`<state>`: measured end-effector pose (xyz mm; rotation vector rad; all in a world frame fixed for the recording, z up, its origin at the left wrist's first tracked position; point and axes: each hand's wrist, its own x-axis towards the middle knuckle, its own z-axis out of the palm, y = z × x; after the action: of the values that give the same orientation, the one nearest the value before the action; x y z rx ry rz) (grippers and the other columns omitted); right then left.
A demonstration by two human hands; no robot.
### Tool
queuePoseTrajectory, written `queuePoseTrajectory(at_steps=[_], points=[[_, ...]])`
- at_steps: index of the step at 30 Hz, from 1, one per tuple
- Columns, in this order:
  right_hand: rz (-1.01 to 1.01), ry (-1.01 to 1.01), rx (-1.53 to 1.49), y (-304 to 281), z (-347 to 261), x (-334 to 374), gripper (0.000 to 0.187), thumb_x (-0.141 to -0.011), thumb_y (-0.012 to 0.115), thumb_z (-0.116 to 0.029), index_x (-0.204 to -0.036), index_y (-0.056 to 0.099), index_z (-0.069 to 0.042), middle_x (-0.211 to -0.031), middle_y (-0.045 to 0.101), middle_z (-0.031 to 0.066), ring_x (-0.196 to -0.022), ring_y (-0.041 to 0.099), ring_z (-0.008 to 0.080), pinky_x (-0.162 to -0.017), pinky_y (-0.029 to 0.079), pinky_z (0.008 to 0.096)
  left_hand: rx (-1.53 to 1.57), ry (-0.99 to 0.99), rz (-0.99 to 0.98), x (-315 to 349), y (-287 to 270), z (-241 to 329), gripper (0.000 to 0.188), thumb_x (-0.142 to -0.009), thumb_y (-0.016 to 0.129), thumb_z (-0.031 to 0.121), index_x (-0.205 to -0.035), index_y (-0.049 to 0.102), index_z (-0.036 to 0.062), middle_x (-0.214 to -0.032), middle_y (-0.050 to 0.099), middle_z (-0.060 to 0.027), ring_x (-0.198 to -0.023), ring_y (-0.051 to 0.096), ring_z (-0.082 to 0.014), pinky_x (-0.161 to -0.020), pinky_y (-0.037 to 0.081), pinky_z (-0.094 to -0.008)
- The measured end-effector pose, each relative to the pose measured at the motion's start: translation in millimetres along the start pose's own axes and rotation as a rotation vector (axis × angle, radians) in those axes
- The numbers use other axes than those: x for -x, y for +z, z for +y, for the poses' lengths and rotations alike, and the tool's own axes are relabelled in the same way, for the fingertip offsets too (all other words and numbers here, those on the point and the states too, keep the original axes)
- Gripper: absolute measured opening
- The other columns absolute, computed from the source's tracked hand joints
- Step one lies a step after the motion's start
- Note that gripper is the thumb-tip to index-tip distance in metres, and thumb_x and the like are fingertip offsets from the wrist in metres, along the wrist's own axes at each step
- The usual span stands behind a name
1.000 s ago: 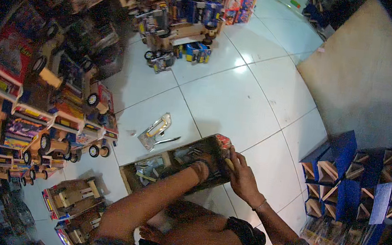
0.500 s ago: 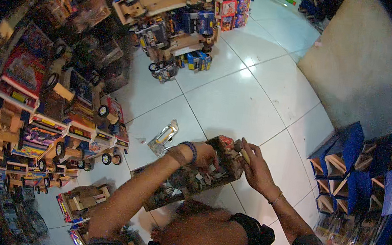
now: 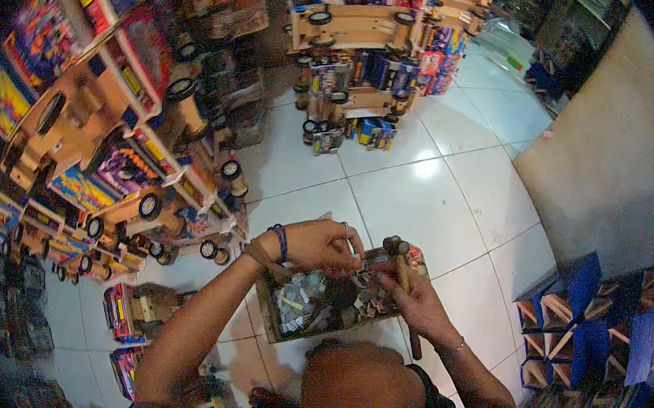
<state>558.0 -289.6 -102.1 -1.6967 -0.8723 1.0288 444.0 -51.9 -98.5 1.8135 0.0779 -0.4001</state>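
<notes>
Stacks of wooden toy trucks [image 3: 104, 125] and boxed toys fill the shelves to your left and ahead across the white tile floor [image 3: 423, 198], blue-and-wood racks [image 3: 586, 319] sit off to your right, and directly under both hands a flat wooden tray [image 3: 270, 329] of small packets runs long-axis left to right. Your right hand [image 3: 420, 305] is closed round the handle of a small hammer [image 3: 400, 263], head up just past the knuckles, shaft running back toward you. Your left hand [image 3: 319, 243], fingers curled, pinches something small at the tray's far edge right beside the hammer head, too small to identify, the left being the nearer.
</notes>
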Motion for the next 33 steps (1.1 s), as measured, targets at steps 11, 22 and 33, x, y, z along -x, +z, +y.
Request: queuePoseTrajectory(at_steps=[11,22,33], points=[[0.133,0.157,-0.113,3.2,6.3,-9.8,0.026,-0.101,0.057,-0.030,-0.115,0.056,-0.008,-0.087,0.066,0.0010,-0.068,0.056,0.0061,-0.053,0.042,0.0215,-0.063,-0.381,-0.076,52.9,6.3,-66.8,0.026,-0.092,0.066,0.028,-0.103,0.071,0.0054,-0.097,0.073,-0.0096,-0.079,0.070,-0.0172,-0.067,0.058,-0.0322],[0.093,0.357,0.096,-14.8,77.1,13.0,0.037,-0.097,0.061,-0.036,-0.119,0.055,-0.006,-0.084,0.068,0.0054,-0.050,0.047,0.0072,-0.045,0.039,0.0240,-0.698,-0.154,0.805,-42.7,164.8,-270.3,0.033,-0.089,0.055,0.035,-0.104,0.071,0.0103,-0.106,0.070,-0.0182,-0.097,0.067,-0.0351,-0.088,0.052,-0.0462],[0.078,0.147,0.489,-31.9,114.4,6.2,0.042,-0.097,0.060,-0.028,-0.128,0.054,0.000,-0.092,0.067,0.0198,-0.072,0.063,0.0290,-0.062,0.050,0.0398,-0.408,-0.269,0.522,-29.5,128.2,-263.4,0.029,-0.082,0.067,0.037,-0.090,0.070,0.0092,-0.086,0.070,-0.0129,-0.078,0.066,-0.0277,-0.072,0.052,-0.0425]])
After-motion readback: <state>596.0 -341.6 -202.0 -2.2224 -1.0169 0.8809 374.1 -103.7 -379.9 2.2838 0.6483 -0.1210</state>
